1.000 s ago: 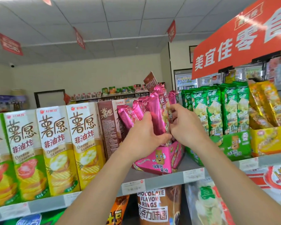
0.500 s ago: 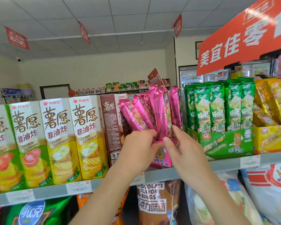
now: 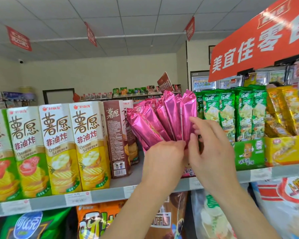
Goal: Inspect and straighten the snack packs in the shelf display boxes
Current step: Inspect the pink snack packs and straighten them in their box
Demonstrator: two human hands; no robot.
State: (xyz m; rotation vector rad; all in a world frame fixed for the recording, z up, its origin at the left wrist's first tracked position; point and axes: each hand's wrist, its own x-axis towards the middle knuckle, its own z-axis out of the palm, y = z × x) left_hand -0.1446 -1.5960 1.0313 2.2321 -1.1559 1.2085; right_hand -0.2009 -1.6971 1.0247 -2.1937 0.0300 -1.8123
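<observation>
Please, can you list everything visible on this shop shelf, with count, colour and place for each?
pink foil stick packs: about seven, pink, fanned at mid shelf
pink cardboard display box: one, pink, below them, mostly behind the hands
green foil snack packs: one row, green, in the green display box, right
yellow foil snack packs: several, yellow, in the yellow display box, far right
tall cardboard crisp boxes: four, white with green or yellow, left
brown cardboard crisp box: at least one, brown, left of the pink packs
large snack bags: several, mixed colours, shelf below
orange overhead sign: one, orange, top right
left hand: one, grip round the pink packs' lower ends
right hand: one, blurred, fingers at the rightmost pink pack
</observation>
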